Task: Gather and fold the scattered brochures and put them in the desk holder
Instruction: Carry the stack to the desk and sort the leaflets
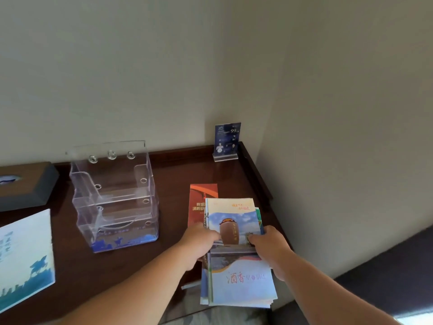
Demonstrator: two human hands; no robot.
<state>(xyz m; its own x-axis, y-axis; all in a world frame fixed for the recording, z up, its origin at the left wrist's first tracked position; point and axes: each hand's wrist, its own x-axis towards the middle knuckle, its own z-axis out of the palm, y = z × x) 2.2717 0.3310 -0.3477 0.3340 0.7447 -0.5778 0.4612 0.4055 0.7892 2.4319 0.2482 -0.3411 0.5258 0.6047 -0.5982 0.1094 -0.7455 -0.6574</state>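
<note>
A stack of brochures (236, 275) with a brown jar picture on top lies at the right of the dark wooden desk (173, 174). My left hand (199, 245) grips its left edge and my right hand (271, 247) grips its right edge, thumbs on the top sheet. An orange-red brochure (201, 202) lies flat beneath and behind the stack. The clear tiered acrylic holder (114, 202) stands to the left, with a blue print showing at its bottom front. Another white-and-blue brochure (25, 256) lies at the desk's left edge.
A small blue sign in an acrylic stand (226, 141) sits in the back right corner against the wall. A wooden tissue box (25, 184) stands at the back left. The desk has a raised rim on the right.
</note>
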